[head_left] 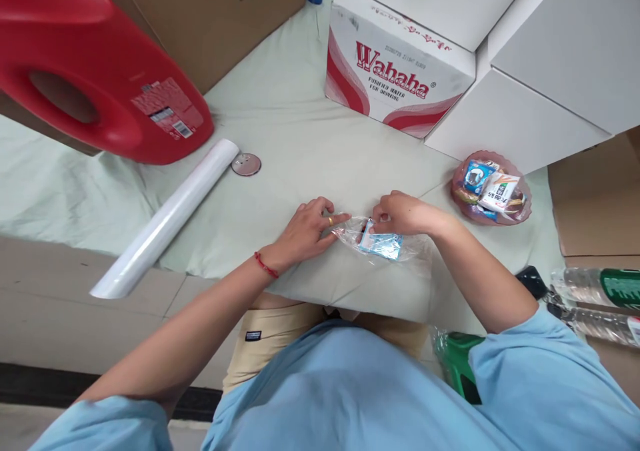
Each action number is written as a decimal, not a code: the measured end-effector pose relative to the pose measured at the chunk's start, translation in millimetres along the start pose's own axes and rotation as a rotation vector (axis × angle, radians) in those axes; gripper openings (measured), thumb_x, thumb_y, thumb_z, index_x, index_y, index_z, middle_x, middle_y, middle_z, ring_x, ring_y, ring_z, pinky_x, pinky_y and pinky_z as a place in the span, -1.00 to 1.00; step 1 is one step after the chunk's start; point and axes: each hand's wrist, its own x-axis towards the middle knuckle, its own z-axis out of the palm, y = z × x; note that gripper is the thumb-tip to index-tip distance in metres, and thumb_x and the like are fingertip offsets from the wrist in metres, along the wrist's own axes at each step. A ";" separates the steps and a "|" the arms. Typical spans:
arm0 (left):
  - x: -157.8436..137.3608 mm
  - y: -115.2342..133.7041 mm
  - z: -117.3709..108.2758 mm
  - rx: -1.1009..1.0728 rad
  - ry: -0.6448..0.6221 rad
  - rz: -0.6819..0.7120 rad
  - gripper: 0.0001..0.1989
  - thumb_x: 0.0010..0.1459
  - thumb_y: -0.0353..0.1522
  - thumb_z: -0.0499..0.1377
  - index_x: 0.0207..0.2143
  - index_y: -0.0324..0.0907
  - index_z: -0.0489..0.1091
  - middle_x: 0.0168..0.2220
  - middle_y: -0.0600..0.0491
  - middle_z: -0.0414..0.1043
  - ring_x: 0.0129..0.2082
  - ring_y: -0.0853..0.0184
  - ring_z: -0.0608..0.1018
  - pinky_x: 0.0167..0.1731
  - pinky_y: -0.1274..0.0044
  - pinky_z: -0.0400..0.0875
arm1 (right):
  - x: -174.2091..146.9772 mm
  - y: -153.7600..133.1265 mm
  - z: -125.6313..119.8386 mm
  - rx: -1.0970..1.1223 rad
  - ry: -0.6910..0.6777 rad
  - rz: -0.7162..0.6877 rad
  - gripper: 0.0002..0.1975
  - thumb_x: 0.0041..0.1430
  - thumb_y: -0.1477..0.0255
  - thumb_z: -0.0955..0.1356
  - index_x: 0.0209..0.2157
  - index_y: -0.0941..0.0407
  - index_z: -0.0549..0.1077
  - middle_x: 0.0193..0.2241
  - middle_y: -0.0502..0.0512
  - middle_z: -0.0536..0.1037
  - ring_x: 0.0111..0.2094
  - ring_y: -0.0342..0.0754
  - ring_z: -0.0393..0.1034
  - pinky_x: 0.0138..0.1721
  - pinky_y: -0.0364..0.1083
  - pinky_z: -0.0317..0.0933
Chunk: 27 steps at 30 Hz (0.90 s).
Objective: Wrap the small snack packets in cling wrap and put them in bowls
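Observation:
A small blue-and-white packet (384, 244) lies at the near edge of the cloth-covered table, in or on a piece of thin clear plastic (350, 243). From the left, my left hand (313, 228) holds the plastic's edge at its thumb and forefinger, the other fingers curled. My right hand (400, 212) is closed at the packet's top edge, thumb and fingertips pinching there. Whether it grips the packet alone or plastic too, I cannot tell. The plastic spreads to the right beneath my right wrist.
A white roll (167, 221) lies left, beside a round metallic disc (247, 164). Behind stand a red jug (125, 71), a cardboard box (200, 18) and a Wahaha carton (395, 71). A pink bowl (520, 198) of wrapped snacks sits right. Plastic bottles (585, 288) lie farther right.

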 end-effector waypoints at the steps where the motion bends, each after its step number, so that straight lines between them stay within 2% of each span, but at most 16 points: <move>1: -0.2 0.0 0.2 0.001 0.004 0.005 -0.61 0.42 -0.14 0.12 0.21 0.12 0.54 0.02 -0.07 0.34 -0.08 0.17 0.44 0.02 0.24 0.36 | 1.9 -0.4 -0.2 0.004 -0.030 -0.019 -0.86 0.26 0.28 0.48 -0.32 0.02 0.68 -0.35 0.12 0.65 -0.20 0.09 0.45 -0.24 -0.05 0.19; 3: -0.3 0.0 0.4 0.001 0.011 0.013 -0.60 0.43 -0.13 0.12 0.23 0.15 0.52 0.02 -0.07 0.35 -0.07 0.17 0.45 0.03 0.24 0.37 | 7.0 0.4 -4.4 -0.025 -0.015 -0.059 -0.86 0.28 0.39 0.43 -0.33 0.03 0.68 -0.35 0.10 0.65 -0.22 0.06 0.45 -0.18 -0.05 0.21; 7: -0.4 0.7 0.2 -0.011 0.038 0.014 -0.58 0.43 -0.13 0.13 0.27 0.15 0.49 0.06 -0.08 0.33 -0.06 0.18 0.46 0.04 0.23 0.41 | 20.1 5.3 -21.2 -0.155 0.099 -0.110 -0.86 0.27 0.44 0.42 -0.31 0.05 0.68 -0.28 0.13 0.65 -0.16 0.10 0.40 -0.06 0.00 0.22; 12: -2.4 1.4 -0.3 -0.053 0.104 0.062 -0.55 0.38 -0.22 0.20 0.29 0.08 0.47 0.26 -0.13 0.23 0.04 0.15 0.44 0.10 0.22 0.47 | 40.9 8.7 -36.3 -0.309 0.116 -0.135 -0.85 0.29 0.41 0.42 -0.24 0.04 0.71 -0.23 0.20 0.65 -0.09 0.19 0.35 -0.11 0.03 0.21; 15: -4.1 1.1 0.1 -0.035 0.152 0.120 -0.54 0.34 -0.29 0.23 0.27 0.08 0.47 0.40 -0.12 0.12 0.20 0.07 0.38 0.17 0.17 0.45 | 54.5 5.3 -41.4 -0.395 0.134 -0.156 -0.80 0.33 0.41 0.39 -0.20 0.06 0.72 -0.17 0.25 0.64 -0.03 0.24 0.32 -0.12 0.05 0.19; 19: -4.2 2.7 -0.1 0.015 0.176 0.175 -0.54 0.24 -0.40 0.27 0.17 0.11 0.53 0.48 0.00 0.07 0.45 -0.04 0.16 0.36 0.02 0.25 | 70.0 -1.2 -46.5 -0.428 0.143 -0.169 -0.76 0.37 0.41 0.35 -0.14 0.11 0.70 -0.12 0.29 0.64 0.01 0.25 0.30 -0.08 0.05 0.17; 22: -2.6 7.2 -2.5 0.068 0.129 0.206 -0.57 0.19 -0.47 0.25 0.06 0.11 0.58 0.47 0.10 0.20 0.53 -0.02 0.06 0.47 -0.03 -0.01 | 80.0 -3.4 -48.2 -0.423 0.159 -0.167 -0.76 0.38 0.43 0.35 -0.11 0.14 0.68 -0.08 0.31 0.63 0.05 0.26 0.28 -0.05 0.06 0.17; 27: 1.7 17.8 -10.3 0.011 -0.020 0.277 -0.53 0.15 -0.49 0.16 0.06 0.06 0.56 0.25 0.11 0.53 0.52 0.08 0.20 0.53 0.00 -0.33 | 97.7 0.3 -46.4 -0.356 0.167 -0.209 -0.76 0.39 0.43 0.35 -0.09 0.18 0.67 -0.04 0.34 0.62 0.11 0.25 0.26 0.03 0.07 0.17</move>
